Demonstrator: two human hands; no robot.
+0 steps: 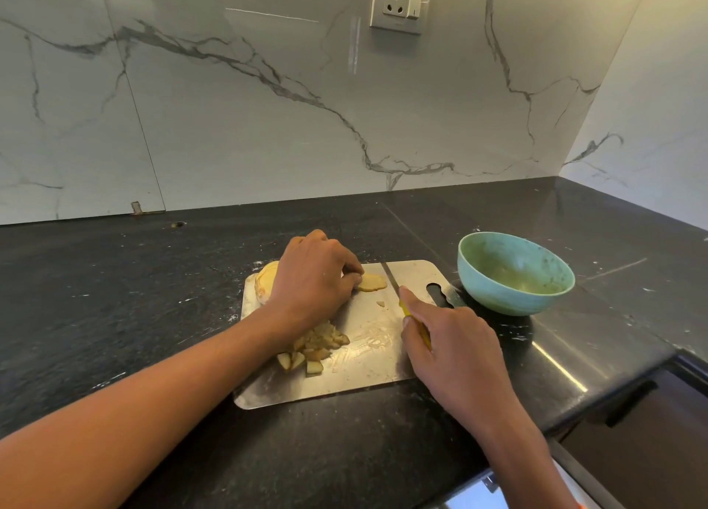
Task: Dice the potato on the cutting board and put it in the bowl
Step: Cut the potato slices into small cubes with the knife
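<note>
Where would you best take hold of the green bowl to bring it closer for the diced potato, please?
Grip the green bowl by its near-left rim, thumb inside and fingers outside, coming from the cutting board side. It stands upright with its mouth open and looks empty, and that rim is nearest the hands. The right hand holds the knife, so the left hand seems freer.

A home kitchen, by every sign. Black stone countertop (115, 278) running into a corner, white veined marble backsplash (230, 106) rising directly behind it. Wall socket (401, 2) high above the countertop, steel cutting board (367, 374) and green bowl (513, 274) resting upon it.
</note>
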